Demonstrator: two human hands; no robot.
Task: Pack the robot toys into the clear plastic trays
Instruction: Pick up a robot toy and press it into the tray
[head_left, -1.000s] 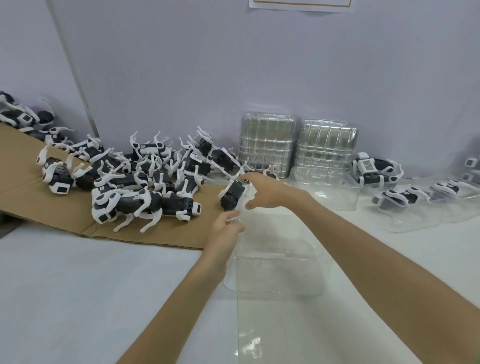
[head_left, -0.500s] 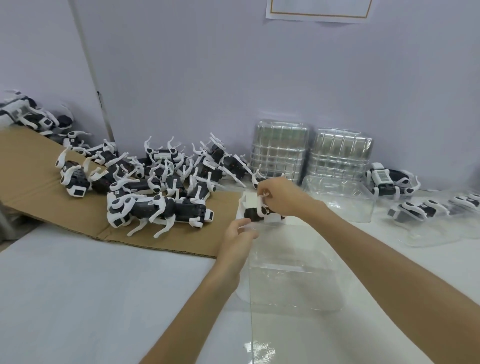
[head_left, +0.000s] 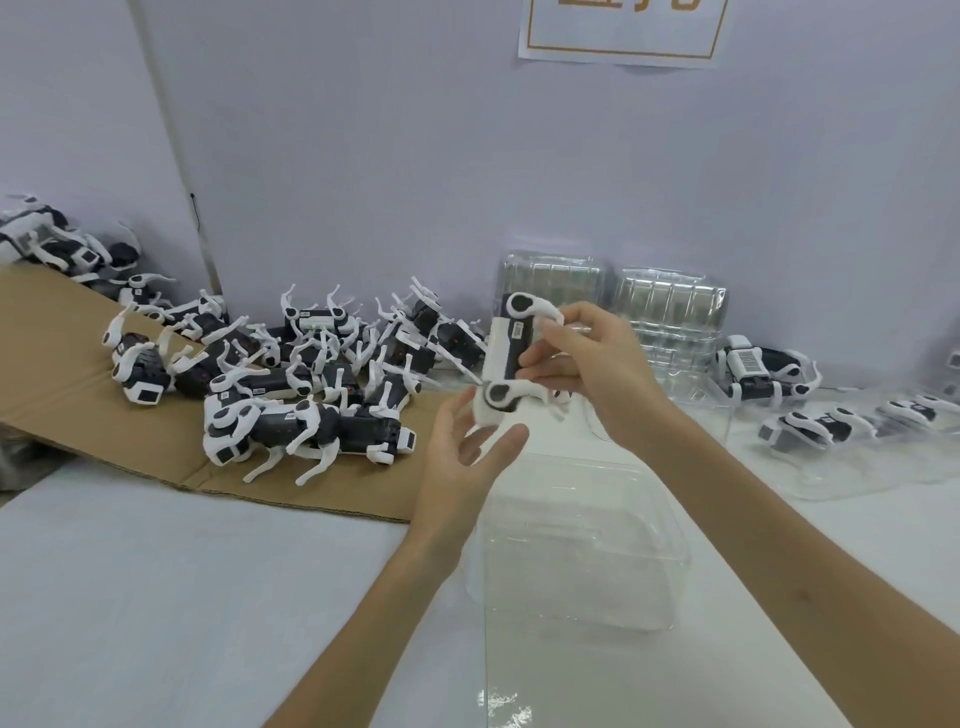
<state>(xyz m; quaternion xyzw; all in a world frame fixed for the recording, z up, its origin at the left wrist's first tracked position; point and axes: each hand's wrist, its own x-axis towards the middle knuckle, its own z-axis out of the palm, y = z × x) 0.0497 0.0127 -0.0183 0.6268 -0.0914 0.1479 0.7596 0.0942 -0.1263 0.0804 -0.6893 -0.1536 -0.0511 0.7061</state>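
My right hand (head_left: 587, 374) grips a black-and-white robot dog toy (head_left: 506, 356), held on end in the air above the far side of a clear plastic tray (head_left: 576, 540). My left hand (head_left: 462, 452) is just below the toy with fingers spread and relaxed; its fingertips are near the toy's lower leg, and I cannot tell whether they touch. The tray sits on the white table in front of me with nothing in it. A heap of several more robot dog toys (head_left: 291, 384) lies on brown cardboard (head_left: 57, 374) at the left.
Two stacks of clear trays (head_left: 613, 296) stand against the wall behind my hands. At the right, robot toys (head_left: 763, 371) lie in and beside clear trays (head_left: 862, 457). More toys (head_left: 47, 244) sit at the far left. A paper sign (head_left: 623, 31) hangs on the wall.
My right hand has lifted the robot toy off the cardboard edge and raised it above the tray. My left hand has let go of the tray's rim and opened beneath the toy.
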